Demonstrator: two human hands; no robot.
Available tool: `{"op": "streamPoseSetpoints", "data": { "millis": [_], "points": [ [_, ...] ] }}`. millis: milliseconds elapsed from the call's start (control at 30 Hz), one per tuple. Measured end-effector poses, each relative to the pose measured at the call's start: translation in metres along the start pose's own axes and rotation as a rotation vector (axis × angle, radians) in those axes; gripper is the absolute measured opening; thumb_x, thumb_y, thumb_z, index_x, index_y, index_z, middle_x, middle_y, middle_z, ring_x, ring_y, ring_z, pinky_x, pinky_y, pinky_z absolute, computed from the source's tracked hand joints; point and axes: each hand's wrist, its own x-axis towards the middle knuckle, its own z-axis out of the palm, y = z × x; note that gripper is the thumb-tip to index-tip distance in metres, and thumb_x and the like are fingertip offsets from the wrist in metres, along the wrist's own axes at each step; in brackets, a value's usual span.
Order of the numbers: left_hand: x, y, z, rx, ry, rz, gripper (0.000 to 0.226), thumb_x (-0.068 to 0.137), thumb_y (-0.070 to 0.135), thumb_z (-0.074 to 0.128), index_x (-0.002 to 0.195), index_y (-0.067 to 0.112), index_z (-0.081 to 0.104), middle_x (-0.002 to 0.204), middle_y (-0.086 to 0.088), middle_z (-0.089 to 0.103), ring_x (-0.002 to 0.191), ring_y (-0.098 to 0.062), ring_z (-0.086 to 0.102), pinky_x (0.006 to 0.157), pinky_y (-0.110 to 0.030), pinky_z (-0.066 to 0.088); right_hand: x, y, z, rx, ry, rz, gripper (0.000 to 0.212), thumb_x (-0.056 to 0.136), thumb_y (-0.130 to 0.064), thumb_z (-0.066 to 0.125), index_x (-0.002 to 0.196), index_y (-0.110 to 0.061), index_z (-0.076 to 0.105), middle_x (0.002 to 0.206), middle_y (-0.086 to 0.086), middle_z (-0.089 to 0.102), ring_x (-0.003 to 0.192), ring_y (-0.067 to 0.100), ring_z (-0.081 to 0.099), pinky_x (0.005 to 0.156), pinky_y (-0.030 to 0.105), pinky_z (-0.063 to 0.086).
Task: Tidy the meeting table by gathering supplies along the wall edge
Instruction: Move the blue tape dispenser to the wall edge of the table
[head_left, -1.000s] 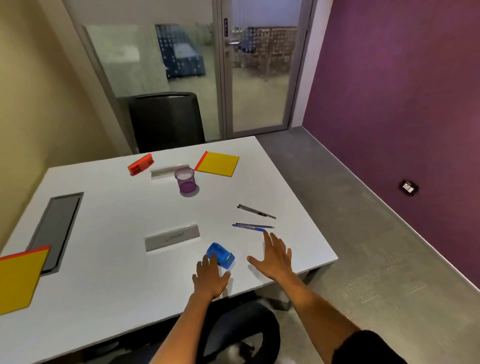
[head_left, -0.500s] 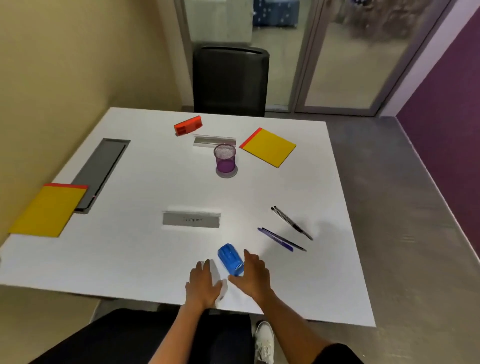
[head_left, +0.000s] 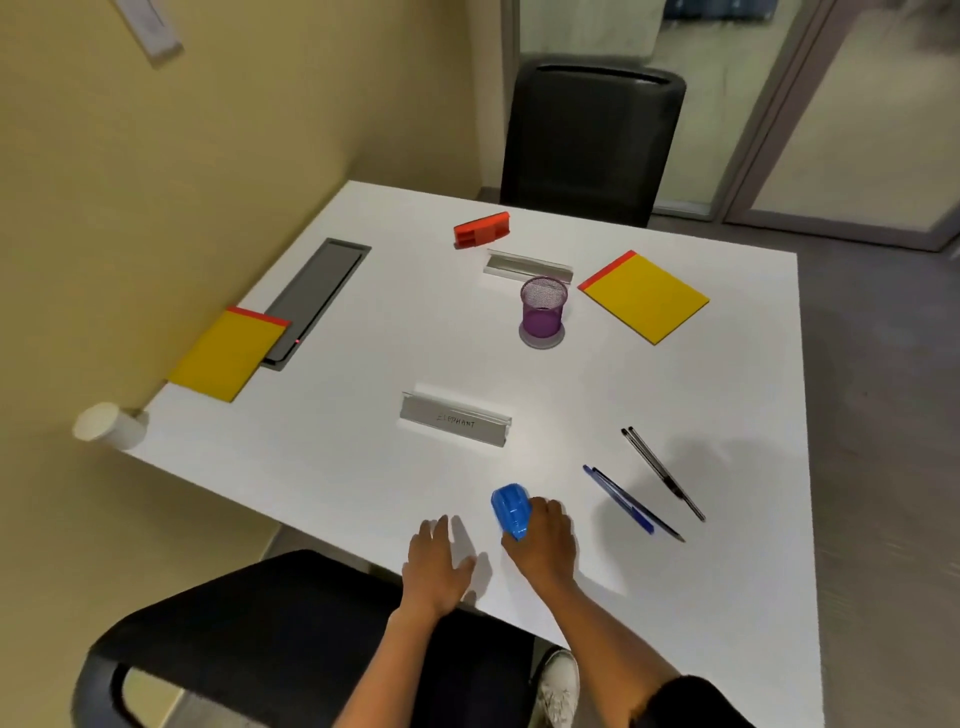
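Note:
A small blue stapler (head_left: 510, 511) lies near the front edge of the white table (head_left: 363, 467). My right hand (head_left: 545, 543) is curled around its right side, gripping it. My left hand (head_left: 435, 564) rests flat on the table just to the left, fingers apart, holding nothing. One yellow notepad (head_left: 226, 356) lies along the wall edge, partly over a grey cable tray (head_left: 317, 293). Spread over the table are another yellow notepad (head_left: 644, 297), a purple mesh pen cup (head_left: 543, 312), a red stapler (head_left: 480, 230), two grey nameplates (head_left: 454, 423) (head_left: 527, 265), blue pens (head_left: 623, 501) and black pens (head_left: 665, 474).
The yellow wall (head_left: 156, 208) runs along the table's left side, with a white cylinder (head_left: 109, 425) sticking out near the corner. A black chair (head_left: 587, 140) stands at the far end, another black chair (head_left: 249, 634) just under my arms. Grey floor lies to the right.
The view has swung left and down towards the wall. My right hand has moved left from beside the pens onto the blue stapler and closed on it. My left hand stayed flat.

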Motion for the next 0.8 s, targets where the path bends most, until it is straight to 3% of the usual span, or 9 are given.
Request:
{"op": "streamPoseSetpoints", "data": {
  "millis": [333,567,667,733,800],
  "points": [
    [-0.03,0.008,-0.014,-0.135,-0.028,0.078,0.073,0.092,0.038,0.054,0.15,0.01,0.02,0.156,-0.01,0.025,0.145,-0.025,0.022,0.118,-0.037,0.021,-0.037,0.017,-0.025,0.089,0.09,0.005,0.054,0.067,-0.046,0.076,0.106,-0.013,0.057,0.099,0.004,0.058,0.091,0.018,0.058,0.074,0.027,0.051],
    [-0.069,0.054,-0.006,-0.311,-0.101,0.185,0.063,0.094,0.035,0.054,0.147,0.012,0.03,0.155,-0.008,0.03,0.141,-0.023,0.03,0.115,-0.032,0.024,-0.066,0.043,-0.054,0.233,0.121,0.044,0.052,0.049,-0.059,0.056,0.084,-0.02,0.058,0.08,-0.003,0.061,0.069,0.012,0.06,0.053,0.021,0.041],
    [-0.085,0.077,0.007,-0.342,-0.148,0.239,0.064,0.093,0.039,0.054,0.147,0.013,0.03,0.154,-0.008,0.032,0.141,-0.023,0.032,0.116,-0.035,0.026,-0.091,0.056,-0.081,0.284,0.165,0.065,0.041,0.05,-0.052,0.061,0.077,-0.021,0.057,0.078,-0.003,0.064,0.066,0.013,0.062,0.053,0.025,0.049],
    [-0.096,0.093,0.019,-0.373,-0.19,0.25,0.064,0.093,0.04,0.054,0.147,0.014,0.031,0.154,-0.008,0.033,0.14,-0.023,0.034,0.115,-0.035,0.029,-0.111,0.066,-0.1,0.303,0.22,0.065,0.036,0.059,-0.044,0.072,0.083,-0.019,0.061,0.082,-0.006,0.063,0.072,0.015,0.065,0.061,0.029,0.055],
    [-0.11,0.11,0.032,-0.395,-0.24,0.265,0.064,0.093,0.043,0.053,0.147,0.016,0.03,0.153,-0.008,0.033,0.138,-0.023,0.037,0.114,-0.035,0.031,-0.13,0.081,-0.116,0.315,0.247,0.078,0.048,0.066,-0.04,0.078,0.105,-0.016,0.062,0.098,-0.005,0.059,0.087,0.017,0.065,0.068,0.026,0.051]
  ]
}}
